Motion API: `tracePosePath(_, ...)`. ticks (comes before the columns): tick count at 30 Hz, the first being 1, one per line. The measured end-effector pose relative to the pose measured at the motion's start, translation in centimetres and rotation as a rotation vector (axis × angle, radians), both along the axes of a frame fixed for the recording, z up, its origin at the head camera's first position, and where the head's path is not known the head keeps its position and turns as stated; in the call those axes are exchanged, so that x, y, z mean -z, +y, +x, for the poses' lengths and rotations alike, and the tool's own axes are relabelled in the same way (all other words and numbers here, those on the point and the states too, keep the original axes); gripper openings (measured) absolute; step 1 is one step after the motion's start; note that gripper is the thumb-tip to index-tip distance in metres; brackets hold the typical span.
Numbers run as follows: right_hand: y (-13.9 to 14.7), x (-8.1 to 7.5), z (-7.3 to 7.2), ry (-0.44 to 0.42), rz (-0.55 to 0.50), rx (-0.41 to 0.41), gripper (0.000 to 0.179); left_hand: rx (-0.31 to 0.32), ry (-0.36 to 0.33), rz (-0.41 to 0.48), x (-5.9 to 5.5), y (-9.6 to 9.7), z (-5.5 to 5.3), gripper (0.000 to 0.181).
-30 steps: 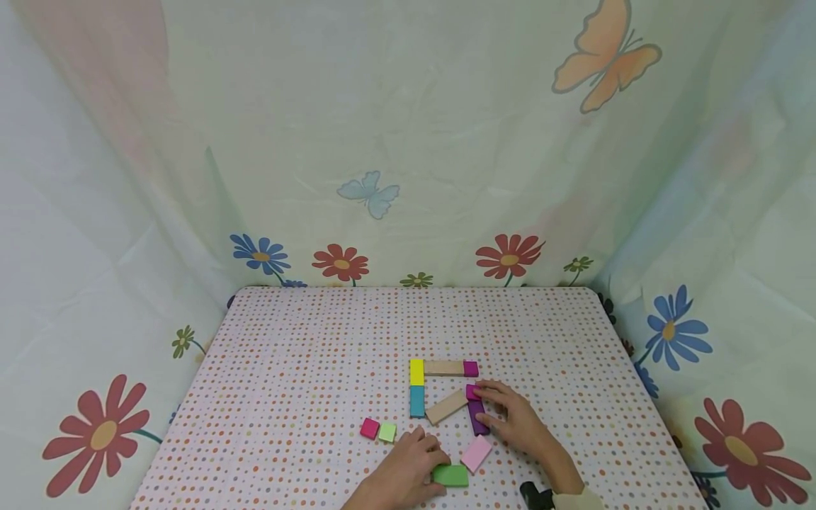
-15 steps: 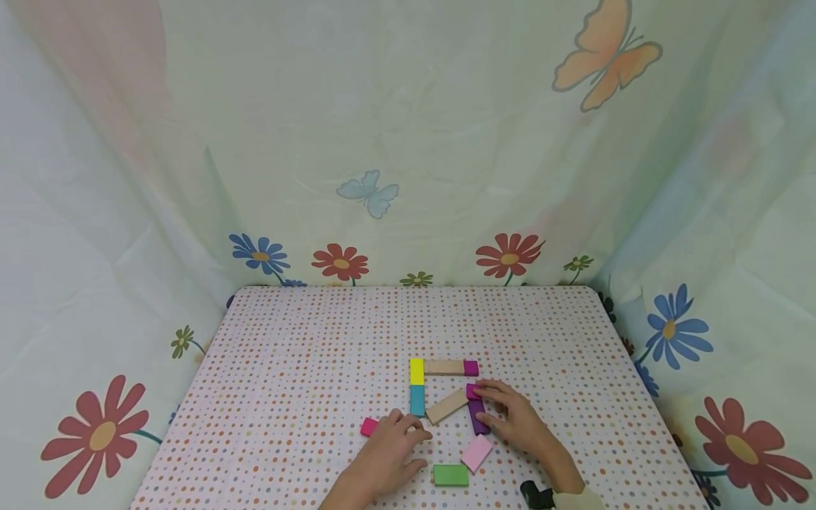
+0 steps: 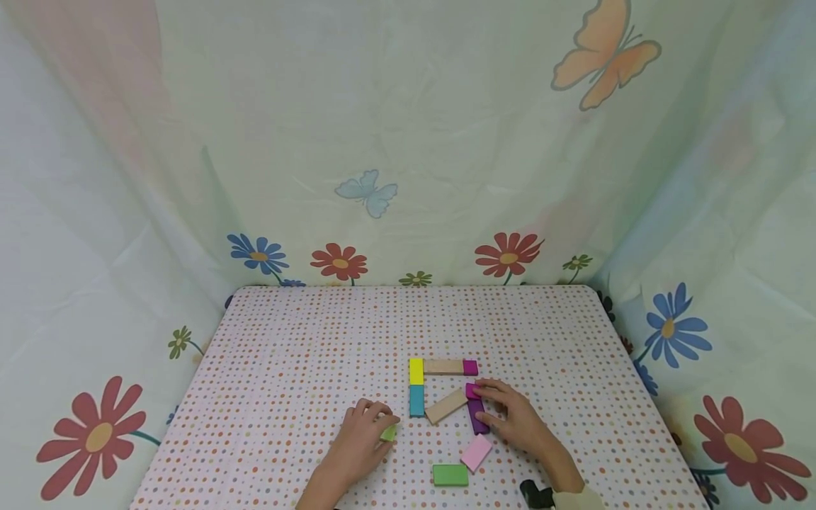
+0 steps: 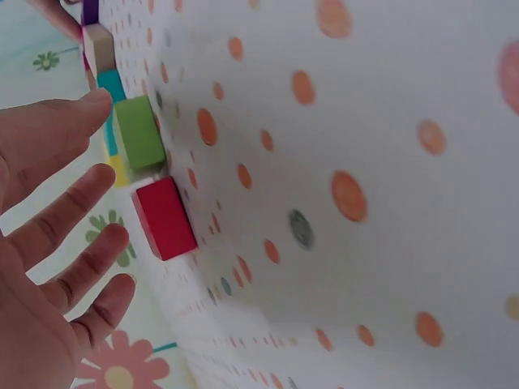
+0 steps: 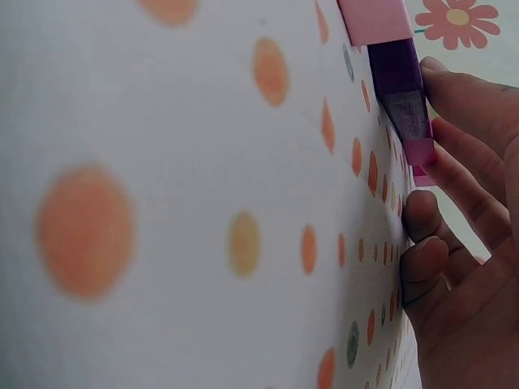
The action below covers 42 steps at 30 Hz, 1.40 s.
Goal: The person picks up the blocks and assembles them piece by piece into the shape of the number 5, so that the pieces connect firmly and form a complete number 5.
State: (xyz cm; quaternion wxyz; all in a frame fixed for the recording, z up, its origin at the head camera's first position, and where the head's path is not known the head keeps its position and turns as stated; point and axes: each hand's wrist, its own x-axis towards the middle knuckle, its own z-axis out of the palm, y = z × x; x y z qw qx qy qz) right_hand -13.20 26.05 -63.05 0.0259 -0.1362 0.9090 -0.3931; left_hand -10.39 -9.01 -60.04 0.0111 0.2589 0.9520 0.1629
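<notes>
My left hand [image 3: 355, 440] reaches over a light green cube [image 3: 389, 433] and a red block [image 4: 166, 219], which it hides in the head view. In the left wrist view its fingers are spread, with the thumb tip at the edge of the green cube. My right hand [image 3: 519, 423] rests on the table, its index fingertip at a magenta cube [image 3: 472, 391] and its thumb against the side of a purple block [image 3: 477, 417]. The magenta cube lies at the purple block's far end. A pink block [image 3: 476, 453] lies just nearer than the purple one.
A yellow block [image 3: 416, 371], a blue block [image 3: 416, 401], a wooden plank [image 3: 443, 367] and another magenta cube [image 3: 470, 367] form a corner. A second wooden plank [image 3: 446, 406] slants inside. A green block [image 3: 450, 475] lies near the front, left of a black object [image 3: 536, 495].
My left hand has let go of the green block at the front and moved left and away to the light green cube and red block. My right hand has stayed in place.
</notes>
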Motion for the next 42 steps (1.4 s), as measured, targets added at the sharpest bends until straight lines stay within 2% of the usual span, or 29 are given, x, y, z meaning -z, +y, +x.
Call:
tracePosePath(4,0.08,0.05,-0.03,0.015,-0.003,-0.005,0.048,-0.015,-0.015,-0.016,0.08,-0.38,-0.16,0.037)
tracePosePath(10,0.26,0.07,-0.04,0.062,-0.004,-0.006,0.047,-0.014,-0.006,-0.033,0.32,-0.45,-0.26,0.028)
tracePosePath(21,0.18,-0.06,-0.11,0.006,-0.01,0.001,0.048,-0.02,-0.017,-0.04,0.53,-0.47,-0.14,0.029)
tracePosePath(28,0.02,-0.08,0.0,0.019,-0.015,0.003,0.048,-0.013,-0.015,-0.033,0.52,-0.52,0.08,0.031)
tracePosePath(33,-0.06,-0.17,0.13,0.018,-0.022,-0.003,0.048,-0.002,-0.042,-0.021,0.46,-0.4,0.27,0.036)
tracePosePath(42,0.03,-0.19,0.09,0.005,-0.022,-0.012,0.048,0.026,-0.068,0.006,0.33,0.08,0.59,0.034)
